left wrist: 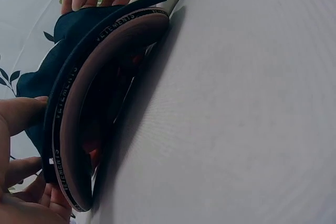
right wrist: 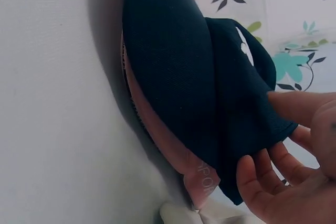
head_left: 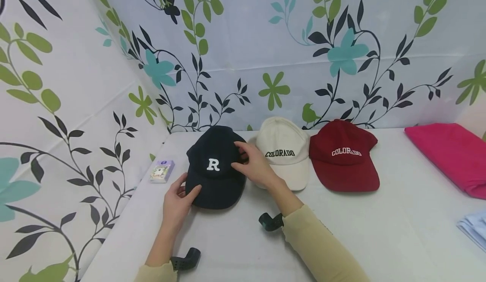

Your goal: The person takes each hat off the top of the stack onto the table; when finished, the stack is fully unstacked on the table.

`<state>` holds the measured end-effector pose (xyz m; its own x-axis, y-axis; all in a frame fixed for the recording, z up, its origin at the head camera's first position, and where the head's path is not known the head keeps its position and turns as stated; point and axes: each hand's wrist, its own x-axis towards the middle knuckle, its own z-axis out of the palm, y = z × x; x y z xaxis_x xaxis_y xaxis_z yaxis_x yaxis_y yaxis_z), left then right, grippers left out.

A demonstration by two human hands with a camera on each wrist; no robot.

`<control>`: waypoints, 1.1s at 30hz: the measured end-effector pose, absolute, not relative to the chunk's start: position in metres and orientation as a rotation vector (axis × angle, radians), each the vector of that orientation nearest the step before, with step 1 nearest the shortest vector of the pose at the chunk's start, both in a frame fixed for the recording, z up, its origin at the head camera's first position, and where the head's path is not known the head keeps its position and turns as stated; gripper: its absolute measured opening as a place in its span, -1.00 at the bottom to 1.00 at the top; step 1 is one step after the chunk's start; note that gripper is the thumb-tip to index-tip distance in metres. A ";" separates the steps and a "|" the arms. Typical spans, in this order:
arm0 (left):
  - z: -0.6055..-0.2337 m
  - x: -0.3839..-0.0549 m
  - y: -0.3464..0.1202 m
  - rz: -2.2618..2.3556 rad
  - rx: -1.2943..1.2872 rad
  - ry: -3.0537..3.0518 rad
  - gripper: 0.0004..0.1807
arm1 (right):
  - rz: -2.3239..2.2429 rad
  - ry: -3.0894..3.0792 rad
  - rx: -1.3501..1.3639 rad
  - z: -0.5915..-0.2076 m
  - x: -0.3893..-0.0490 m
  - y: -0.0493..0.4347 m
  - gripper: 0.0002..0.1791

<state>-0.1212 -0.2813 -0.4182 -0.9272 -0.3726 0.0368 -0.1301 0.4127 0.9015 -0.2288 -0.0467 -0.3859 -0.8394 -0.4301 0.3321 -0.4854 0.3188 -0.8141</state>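
A navy baseball cap (head_left: 216, 193) with a white letter R lies at the left of the white table, brim toward me. My left hand (head_left: 176, 202) pinches the left edge, near where brim meets crown; in the left wrist view, fingers (left wrist: 23, 171) curl around it. My right hand (head_left: 256, 164) grips the crown's right side, thumb outside and fingers (right wrist: 257, 179) at the lower edge in the right wrist view. Beneath the brim shows a pinkish layer (left wrist: 79, 103) edged with lettered tape; whether it is lining or another cap, I cannot tell.
Right of the navy cap sit a cream cap (head_left: 282, 141) and a dark red cap (head_left: 345, 168), both lettered COLORADO. A small printed box (head_left: 162, 171) stands at the left edge. Pink cloth (head_left: 455, 155) and light-blue cloth (head_left: 474, 227) lie far right.
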 end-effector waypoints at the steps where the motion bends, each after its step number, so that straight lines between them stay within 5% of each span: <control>1: -0.418 -0.121 -0.281 -1.524 0.442 -2.436 -0.24 | 1.574 -2.498 0.869 -0.386 -0.229 -0.047 -0.31; 17: -0.413 -0.119 -0.279 -1.601 0.328 -2.382 -0.26 | 1.633 -2.220 0.839 -0.385 -0.232 -0.046 -0.52; 33: -0.407 -0.118 -0.271 -1.646 0.265 -2.350 -0.25 | 1.671 -2.233 0.810 -0.367 -0.235 -0.032 -0.53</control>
